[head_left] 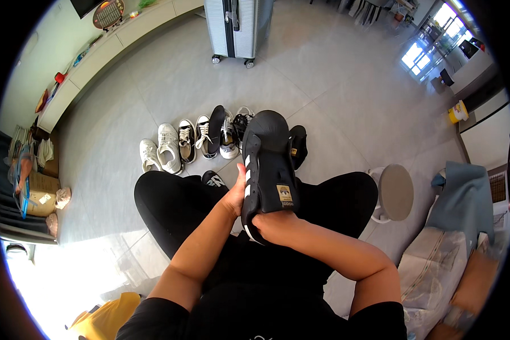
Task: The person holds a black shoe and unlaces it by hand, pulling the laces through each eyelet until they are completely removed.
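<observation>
Both my hands hold a black sneaker (262, 161) with white side stripes and a gold label on its tongue, toe pointing away from me, above my lap. My left hand (236, 195) is closed along its left side, thumb up against the striped edge. At the near end, my right hand (275, 225) is closed on the shoe by the opening; its fingertips are hidden. A matching black shoe (298, 147) with a similar label stands on the floor just right of the held one.
Several shoes stand in a row ahead, from white sneakers (168, 147) to black lace-ups (187, 140); a dark sole-shaped piece (216, 129) leans among them. A silver suitcase (230, 31) stands beyond. To my right are a round stool (395, 192) and a covered sofa (430, 266).
</observation>
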Motion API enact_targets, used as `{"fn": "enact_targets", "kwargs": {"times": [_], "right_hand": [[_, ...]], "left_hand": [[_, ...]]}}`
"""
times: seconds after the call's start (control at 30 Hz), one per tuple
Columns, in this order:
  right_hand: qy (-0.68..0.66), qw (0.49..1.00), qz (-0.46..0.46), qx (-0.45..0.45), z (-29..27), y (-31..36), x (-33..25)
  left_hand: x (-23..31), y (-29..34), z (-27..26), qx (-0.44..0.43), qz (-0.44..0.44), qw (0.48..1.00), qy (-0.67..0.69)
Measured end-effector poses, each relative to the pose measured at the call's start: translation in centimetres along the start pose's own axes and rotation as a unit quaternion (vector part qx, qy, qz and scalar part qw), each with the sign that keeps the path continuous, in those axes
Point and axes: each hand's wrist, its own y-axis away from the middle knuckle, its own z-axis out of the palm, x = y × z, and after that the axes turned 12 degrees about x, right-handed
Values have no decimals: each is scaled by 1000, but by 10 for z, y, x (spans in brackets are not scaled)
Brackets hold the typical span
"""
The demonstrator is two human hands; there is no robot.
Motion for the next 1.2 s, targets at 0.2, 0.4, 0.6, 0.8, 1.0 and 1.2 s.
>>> {"fn": "enact_targets", "kwargs": {"times": [0.2, 0.4, 0.6, 0.8, 1.0, 1.2], "right_hand": [[-153, 985, 61, 61, -16, 13, 13], [-157, 971, 52, 172, -43, 23, 2], [-163, 967, 41, 190, -31, 17, -2], [53, 994, 68, 63, -10, -14, 15], [-101, 989, 108, 7, 38, -2, 51], [-179, 978, 68, 82, -33, -9, 48]], "left_hand": [[1, -7, -14, -45, -7, 998, 50], [17, -6, -19, -92, 83, 990, 62], [9, -25, -42, -246, 52, 934, 254], [10, -13, -7, 70, -2, 997, 32], [-11, -12, -6, 63, -36, 997, 14], [4, -17, 6, -44, -122, 979, 155]]}}
